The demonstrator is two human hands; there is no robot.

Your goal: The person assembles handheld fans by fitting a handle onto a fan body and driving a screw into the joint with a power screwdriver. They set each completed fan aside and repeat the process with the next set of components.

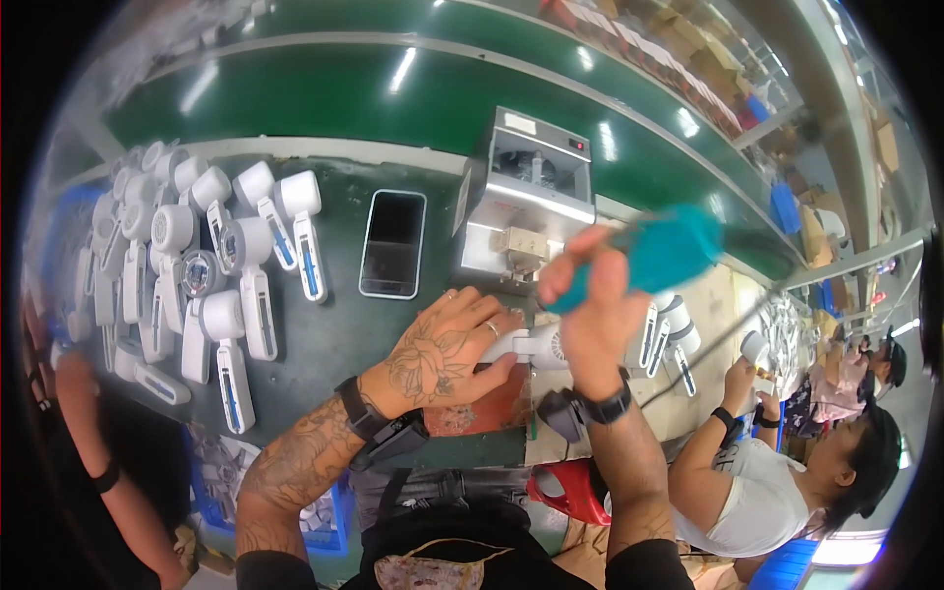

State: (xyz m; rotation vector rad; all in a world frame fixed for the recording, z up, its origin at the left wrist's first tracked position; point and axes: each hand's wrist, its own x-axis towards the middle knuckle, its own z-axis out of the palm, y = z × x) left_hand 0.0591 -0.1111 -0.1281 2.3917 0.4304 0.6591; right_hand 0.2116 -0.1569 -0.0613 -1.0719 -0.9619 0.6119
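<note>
My left hand (447, 344) is closed around the handle end of a white handheld fan (548, 348), which lies across a worn reddish board (477, 410) at the bench edge. Held in my right hand (598, 320) is a teal electric screwdriver (669, 251), blurred by motion and raised above the fan's round head. My right fingers wrap around its body; its tip cannot be made out. Just beyond both hands stands a metal screw feeder (526, 197) with a small red light. Dark straps with small boxes sit on both my wrists.
Many white fans (228, 315) crowd the bench at left, some with exposed insides; several more (677, 332) lie at right. A phone (393, 244) rests left of the feeder. A dark cable (703, 349) crosses at right. Co-workers (757, 482) sit on both sides. A green conveyor (324, 93) runs behind.
</note>
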